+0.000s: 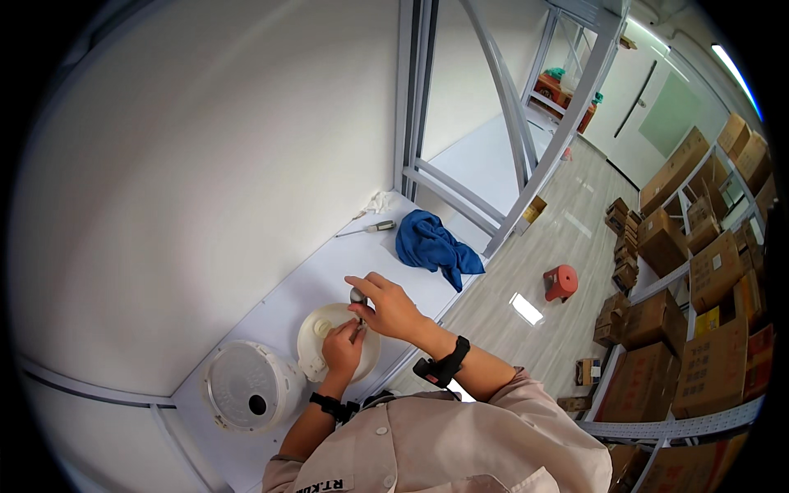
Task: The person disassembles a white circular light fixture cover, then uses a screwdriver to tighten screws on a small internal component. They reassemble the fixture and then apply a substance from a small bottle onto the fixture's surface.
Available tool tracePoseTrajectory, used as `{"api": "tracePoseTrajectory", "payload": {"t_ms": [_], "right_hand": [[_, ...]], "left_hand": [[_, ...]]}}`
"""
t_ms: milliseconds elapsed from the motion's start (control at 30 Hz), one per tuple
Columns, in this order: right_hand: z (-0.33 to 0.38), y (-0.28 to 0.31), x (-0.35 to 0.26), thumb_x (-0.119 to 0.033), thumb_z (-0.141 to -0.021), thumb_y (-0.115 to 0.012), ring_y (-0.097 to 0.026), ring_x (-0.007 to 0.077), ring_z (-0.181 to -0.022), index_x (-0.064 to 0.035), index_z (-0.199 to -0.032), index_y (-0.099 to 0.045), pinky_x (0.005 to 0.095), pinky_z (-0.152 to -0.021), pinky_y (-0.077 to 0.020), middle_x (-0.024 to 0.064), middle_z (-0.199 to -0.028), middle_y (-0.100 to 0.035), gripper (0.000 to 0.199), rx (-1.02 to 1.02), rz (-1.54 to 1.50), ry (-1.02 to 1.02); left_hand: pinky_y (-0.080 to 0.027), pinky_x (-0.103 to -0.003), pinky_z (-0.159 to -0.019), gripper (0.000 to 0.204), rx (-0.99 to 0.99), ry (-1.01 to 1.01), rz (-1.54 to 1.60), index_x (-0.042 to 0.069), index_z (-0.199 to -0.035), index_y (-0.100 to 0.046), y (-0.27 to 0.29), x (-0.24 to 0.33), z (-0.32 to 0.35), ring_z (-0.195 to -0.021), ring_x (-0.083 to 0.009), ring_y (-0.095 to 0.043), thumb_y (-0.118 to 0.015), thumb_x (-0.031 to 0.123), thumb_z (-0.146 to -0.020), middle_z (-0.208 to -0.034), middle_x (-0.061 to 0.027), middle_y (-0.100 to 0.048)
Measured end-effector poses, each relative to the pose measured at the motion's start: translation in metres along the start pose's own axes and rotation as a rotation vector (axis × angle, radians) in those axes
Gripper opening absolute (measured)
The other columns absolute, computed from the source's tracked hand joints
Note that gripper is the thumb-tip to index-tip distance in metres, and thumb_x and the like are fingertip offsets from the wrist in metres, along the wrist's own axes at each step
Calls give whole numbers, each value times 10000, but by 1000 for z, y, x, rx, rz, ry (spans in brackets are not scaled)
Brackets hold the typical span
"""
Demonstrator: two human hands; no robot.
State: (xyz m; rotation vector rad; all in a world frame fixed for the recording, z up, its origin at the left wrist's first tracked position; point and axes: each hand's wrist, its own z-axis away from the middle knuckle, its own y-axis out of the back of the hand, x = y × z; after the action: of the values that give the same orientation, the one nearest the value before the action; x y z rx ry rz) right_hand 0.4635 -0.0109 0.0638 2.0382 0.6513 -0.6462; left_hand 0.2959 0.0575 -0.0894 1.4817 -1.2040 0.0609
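My right hand (pixel 388 309) is closed around a short tool with a rounded grey handle (pixel 357 295), which looks like a screwdriver; the hand hides much of it. Just below, my left hand (pixel 341 349) has its fingers pinched together at the tool's lower end, and what they grip is too small and covered to name. Both hands are over a round cream-white plastic piece (pixel 308 345) resting on the white table. Left of it stands a white round bucket-like container (pixel 242 382) with a dark round hole in its top.
Farther along the table (pixel 288 292) lie another screwdriver (pixel 378 227), a crumpled blue cloth (pixel 429 246) and white tissue (pixel 380 201). A grey metal frame (pixel 460 197) rises behind the cloth. On the floor to the right are a red stool (pixel 561 282) and shelves of cardboard boxes (pixel 653 320).
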Motion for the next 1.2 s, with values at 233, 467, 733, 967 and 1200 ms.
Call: {"api": "tracePoseTrajectory", "payload": {"t_ms": [233,467,733,967,1200], "right_hand": [[1,3,1,-69,-899,-808,-712,304,-866,-60,-1336,-686,380,-777,-596,148,-1100,-697,454,-5,-156,67],[2,1,-2,-138,-851,-882,-688,258,-840,-98,-1141,-806,350,-734,-579,103,-1089,-702,302,37,-36,40],[3,7,-2,9,-914,-747,-721,330,-951,-52,-1364,-684,393,-797,-604,144,-1182,-705,459,-3,-131,100],[6,10,-13,2,-875,-784,-728,326,-997,-90,-1297,-739,382,-838,-614,143,-1209,-703,434,4,-68,196],[13,-5,-10,-14,-878,-796,-729,323,-1003,-87,-1263,-755,392,-852,-612,144,-1223,-711,394,-12,-168,-1]], "left_hand": [[-572,-436,-883,224,15,-20,7,85,-1076,-814,0,0,0,-974,-336,-729,-803,209,-889,-1132,-87,-801],[-567,-448,-864,251,9,-83,15,75,-1106,-805,-2,-7,0,-952,-348,-724,-808,194,-884,-1126,-105,-797],[-572,-460,-845,260,22,-52,-8,68,-1110,-797,1,1,0,-941,-359,-729,-805,187,-879,-1109,-110,-800],[-578,-458,-789,225,-62,18,-50,114,-1077,-794,13,15,-3,-930,-327,-736,-815,199,-870,-981,-53,-801],[-575,-457,-795,232,8,-4,-95,125,-1098,-782,7,6,1,-930,-320,-720,-807,222,-889,-1031,-53,-794]]}}
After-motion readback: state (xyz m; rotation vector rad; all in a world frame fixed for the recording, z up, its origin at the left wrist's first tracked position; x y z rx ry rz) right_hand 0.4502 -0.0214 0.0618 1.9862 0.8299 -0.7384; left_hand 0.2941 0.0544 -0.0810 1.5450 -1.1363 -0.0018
